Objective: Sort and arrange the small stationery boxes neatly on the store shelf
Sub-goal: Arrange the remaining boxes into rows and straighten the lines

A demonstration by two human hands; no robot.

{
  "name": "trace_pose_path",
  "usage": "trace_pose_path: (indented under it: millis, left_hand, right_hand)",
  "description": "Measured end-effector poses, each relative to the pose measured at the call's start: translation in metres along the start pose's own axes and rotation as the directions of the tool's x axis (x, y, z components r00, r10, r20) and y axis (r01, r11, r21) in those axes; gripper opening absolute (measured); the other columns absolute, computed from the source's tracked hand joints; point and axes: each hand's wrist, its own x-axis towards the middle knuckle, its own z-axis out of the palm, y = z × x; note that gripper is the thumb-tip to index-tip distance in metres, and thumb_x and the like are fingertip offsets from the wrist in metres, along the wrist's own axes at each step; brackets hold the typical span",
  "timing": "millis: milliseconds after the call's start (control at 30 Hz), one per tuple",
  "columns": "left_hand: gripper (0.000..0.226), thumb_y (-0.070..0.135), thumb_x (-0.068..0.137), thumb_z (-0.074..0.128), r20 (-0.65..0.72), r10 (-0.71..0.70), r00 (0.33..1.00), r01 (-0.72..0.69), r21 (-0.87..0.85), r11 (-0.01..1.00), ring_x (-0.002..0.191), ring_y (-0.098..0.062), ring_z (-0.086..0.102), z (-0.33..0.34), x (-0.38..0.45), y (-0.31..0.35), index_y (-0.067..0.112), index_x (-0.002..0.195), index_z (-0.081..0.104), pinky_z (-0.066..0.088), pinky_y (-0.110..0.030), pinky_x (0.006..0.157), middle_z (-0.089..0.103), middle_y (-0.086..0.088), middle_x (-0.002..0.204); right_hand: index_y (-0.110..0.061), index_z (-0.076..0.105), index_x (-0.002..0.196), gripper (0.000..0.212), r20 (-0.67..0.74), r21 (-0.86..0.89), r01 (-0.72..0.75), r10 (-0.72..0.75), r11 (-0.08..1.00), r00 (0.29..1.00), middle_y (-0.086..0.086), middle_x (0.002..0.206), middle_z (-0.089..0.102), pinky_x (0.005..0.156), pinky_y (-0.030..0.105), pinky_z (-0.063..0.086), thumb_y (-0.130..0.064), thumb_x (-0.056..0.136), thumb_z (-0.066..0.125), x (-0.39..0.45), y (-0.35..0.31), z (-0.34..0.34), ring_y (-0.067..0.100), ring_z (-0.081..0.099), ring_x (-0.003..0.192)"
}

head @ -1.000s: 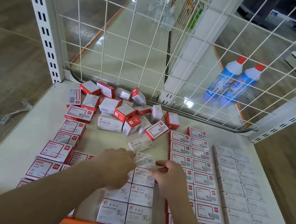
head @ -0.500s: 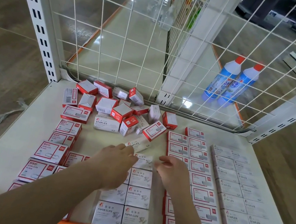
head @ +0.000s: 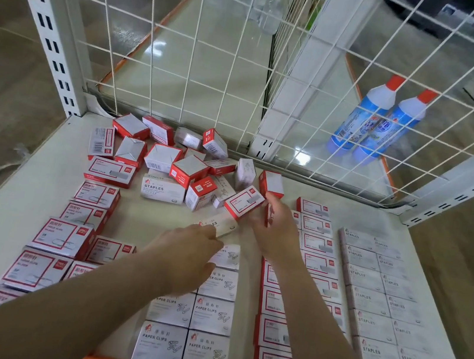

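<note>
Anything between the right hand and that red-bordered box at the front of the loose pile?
Nothing visible. The right hand already reaches the red-bordered box, fingertips at its near-right corner. The left hand touches a separate white staples box just in front.

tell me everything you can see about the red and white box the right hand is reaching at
The red-bordered box is a small flat carton, seemingly card, white on top with a red frame, small print and a grey patch, its sides red. It lies tilted at the near edge of the unsorted pile, one corner resting over the white staples box. The right hand touches its right end with fingers curled round it.
</note>
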Motion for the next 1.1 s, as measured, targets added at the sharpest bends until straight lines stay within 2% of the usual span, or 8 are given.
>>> trace_pose_path:
  millis: [200,367,567,667,800,867,967,1100]
  left_hand:
    - [0.039,0.033,0.095,0.041,0.032,-0.041,0.999,0.043,-0.043,0.998,0.114,-0.015,0.046,-0.001,0.003,0.001,0.021,0.131,0.050,0.043,-0.035,0.097,0.046,0.005,0.124]
    - [0.040,0.035,0.095,0.041,0.054,-0.072,0.996,0.078,-0.113,0.991,0.117,-0.015,0.046,-0.002,0.002,0.000,0.024,0.133,0.048,0.042,-0.036,0.099,0.045,0.005,0.128]
    - [0.045,0.034,0.095,0.045,0.036,-0.141,0.989,0.145,-0.270,0.952,0.122,-0.015,0.042,-0.003,0.001,0.003,0.027,0.139,0.040,0.036,-0.027,0.098,0.044,0.005,0.131]
    - [0.039,0.030,0.094,0.049,-0.004,-0.203,0.979,0.183,-0.411,0.893,0.120,-0.015,0.043,-0.005,-0.002,0.003,0.025,0.133,0.048,0.034,-0.024,0.095,0.047,0.003,0.129]
    - [0.036,0.026,0.094,0.051,-0.039,-0.352,0.935,0.271,-0.564,0.780,0.110,-0.013,0.052,-0.008,0.001,-0.001,0.020,0.130,0.051,0.044,-0.026,0.092,0.055,0.002,0.125]
    - [0.033,0.024,0.094,0.051,-0.033,-0.425,0.905,0.295,-0.671,0.680,0.088,-0.012,0.058,-0.011,0.001,0.000,0.018,0.127,0.053,0.051,-0.024,0.071,0.059,0.001,0.116]
    - [0.033,0.021,0.094,0.050,-0.037,-0.476,0.878,0.268,-0.787,0.555,0.060,-0.007,0.048,-0.015,0.001,0.003,0.016,0.127,0.051,0.038,-0.020,0.049,0.059,0.003,0.099]
    - [0.034,0.020,0.094,0.050,-0.034,-0.482,0.876,0.233,-0.843,0.484,0.066,-0.005,0.052,-0.018,0.002,0.007,0.016,0.128,0.052,0.042,-0.018,0.056,0.057,0.012,0.083]
  right_hand:
    - [-0.013,0.048,0.128,0.040,0.114,0.026,-0.023,0.019,0.999,0.993,0.002,0.116,0.058,0.085,0.022,0.039,-0.017,0.089,0.056,0.010,-0.007,-0.003,0.016,0.052,0.112]
    - [-0.019,0.061,0.087,0.007,0.114,-0.005,0.034,-0.033,0.999,0.993,-0.012,0.077,0.062,0.058,0.017,0.039,-0.013,0.083,0.062,0.012,-0.002,-0.005,0.007,0.058,0.074]
    - [-0.018,0.057,0.114,0.032,0.226,-0.098,-0.016,0.038,0.995,0.973,-0.008,0.092,0.053,0.079,0.020,0.036,-0.015,0.083,0.064,0.008,-0.002,-0.010,0.008,0.047,0.087]
    - [-0.016,0.050,0.123,0.044,0.190,-0.116,-0.043,0.065,0.992,0.980,0.000,0.111,0.055,0.084,0.023,0.041,-0.014,0.081,0.065,0.003,-0.003,-0.011,0.011,0.048,0.096]
    - [-0.015,0.054,0.112,0.037,0.052,-0.009,0.012,-0.012,1.000,0.999,-0.008,0.095,0.055,0.066,0.013,0.041,-0.017,0.078,0.070,-0.012,-0.010,-0.022,0.008,0.053,0.083]
    - [-0.016,0.055,0.107,0.033,0.019,0.037,0.051,-0.052,0.998,0.998,-0.010,0.086,0.054,0.060,0.007,0.039,-0.013,0.078,0.070,-0.020,-0.013,-0.030,0.001,0.050,0.073]
    - [-0.019,0.055,0.104,0.034,0.049,0.098,0.061,-0.066,0.993,0.997,-0.013,0.083,0.055,0.065,0.008,0.041,-0.010,0.076,0.072,-0.032,-0.015,-0.035,0.004,0.054,0.076]
    - [-0.028,0.054,0.096,0.036,0.090,0.152,0.063,-0.077,0.986,0.993,-0.016,0.081,0.056,0.069,0.012,0.044,-0.009,0.074,0.074,-0.044,-0.015,-0.037,0.003,0.054,0.076]
